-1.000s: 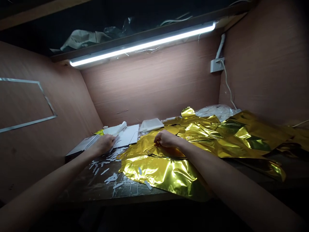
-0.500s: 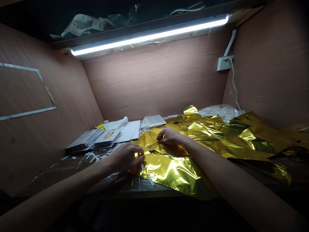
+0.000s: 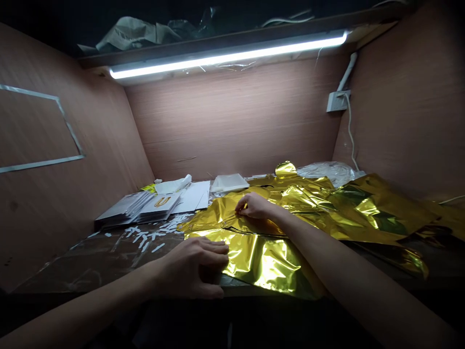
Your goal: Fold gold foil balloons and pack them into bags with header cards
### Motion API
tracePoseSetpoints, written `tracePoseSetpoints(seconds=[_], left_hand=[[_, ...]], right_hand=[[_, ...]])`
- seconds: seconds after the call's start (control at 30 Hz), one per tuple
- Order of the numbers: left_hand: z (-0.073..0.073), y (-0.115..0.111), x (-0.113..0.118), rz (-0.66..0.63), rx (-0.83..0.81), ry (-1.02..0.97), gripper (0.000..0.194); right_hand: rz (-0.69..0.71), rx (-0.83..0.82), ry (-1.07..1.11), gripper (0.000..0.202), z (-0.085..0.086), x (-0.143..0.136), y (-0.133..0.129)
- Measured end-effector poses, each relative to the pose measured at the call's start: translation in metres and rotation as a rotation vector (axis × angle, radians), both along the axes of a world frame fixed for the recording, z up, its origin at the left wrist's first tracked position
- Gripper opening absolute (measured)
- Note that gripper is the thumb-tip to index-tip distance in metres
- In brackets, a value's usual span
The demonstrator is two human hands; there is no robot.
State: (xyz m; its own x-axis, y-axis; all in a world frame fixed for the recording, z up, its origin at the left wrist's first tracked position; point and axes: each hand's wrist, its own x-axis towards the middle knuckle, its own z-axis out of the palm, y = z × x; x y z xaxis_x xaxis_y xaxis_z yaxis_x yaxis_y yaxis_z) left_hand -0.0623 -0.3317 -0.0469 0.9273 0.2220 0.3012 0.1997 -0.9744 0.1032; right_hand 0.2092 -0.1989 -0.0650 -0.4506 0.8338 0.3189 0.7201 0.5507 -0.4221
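Observation:
Shiny gold foil (image 3: 276, 264) lies flat and creased in layers across the worktop, like uninflated foil balloons. My right hand (image 3: 254, 206) rests on it with thumb and forefinger pinched together at a raised fold, near a dark-looking open edge. My left hand (image 3: 198, 266) is at the front left of the foil, palm down. Its fingers reach over the foil's near edge, and the thumb is spread away near the table's front edge. Nothing shows in the left hand. Below the table edge a thin pale strip (image 3: 229, 334) shows against the dark.
White packets (image 3: 160, 206), one with a gold U shape, stand stacked at the left. Small white strips (image 3: 145, 235) lie scattered before them. Clear plastic (image 3: 327, 170) sits behind the foil. A lamp tube (image 3: 232, 54) hangs above; a socket (image 3: 337, 101) is on the right.
My left hand has moved toward the table's front edge and opened. The white strip at the foil's near edge is gone from there. My right hand has stayed at the fold.

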Motion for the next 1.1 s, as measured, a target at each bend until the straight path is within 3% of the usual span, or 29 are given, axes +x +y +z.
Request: tracePoseSetpoints(seconds=[0.2,0.43,0.5,0.6,0.7,0.8,0.9,1.0,1.1], left_hand=[[-0.014,-0.020,-0.004,0.000,0.013,-0.109,0.014],[-0.016,-0.025,-0.005,0.033,0.001,-0.113,0.013],[-0.017,-0.026,-0.003,0.011,0.021,-0.120,0.014],[-0.018,-0.025,0.000,0.026,0.029,-0.148,0.017],[-0.017,-0.021,0.003,0.089,-0.009,-0.143,0.026],[-0.014,-0.015,0.006,0.098,-0.047,-0.168,0.030],[-0.011,-0.006,0.009,0.125,-0.065,-0.214,0.028],[-0.011,0.007,0.011,0.174,-0.074,-0.227,0.021],[-0.010,0.021,0.012,0.221,-0.086,-0.196,0.014]], right_hand=[[-0.019,0.012,-0.185,0.026,0.018,0.001,-0.006],[-0.157,0.048,-0.332,0.021,0.077,0.005,-0.032],[-0.097,-0.035,-0.318,0.023,0.094,0.018,-0.042],[0.107,-0.219,-0.141,0.032,0.108,0.052,-0.053],[-0.034,-0.107,0.025,0.044,0.108,0.084,-0.058],[-0.177,-0.024,0.020,0.032,0.101,0.099,-0.060],[-0.220,0.081,-0.031,0.027,0.094,0.098,-0.067],[-0.244,0.264,-0.259,0.030,0.089,0.090,-0.083],[-0.183,0.196,-0.270,0.031,0.086,0.071,-0.113]])
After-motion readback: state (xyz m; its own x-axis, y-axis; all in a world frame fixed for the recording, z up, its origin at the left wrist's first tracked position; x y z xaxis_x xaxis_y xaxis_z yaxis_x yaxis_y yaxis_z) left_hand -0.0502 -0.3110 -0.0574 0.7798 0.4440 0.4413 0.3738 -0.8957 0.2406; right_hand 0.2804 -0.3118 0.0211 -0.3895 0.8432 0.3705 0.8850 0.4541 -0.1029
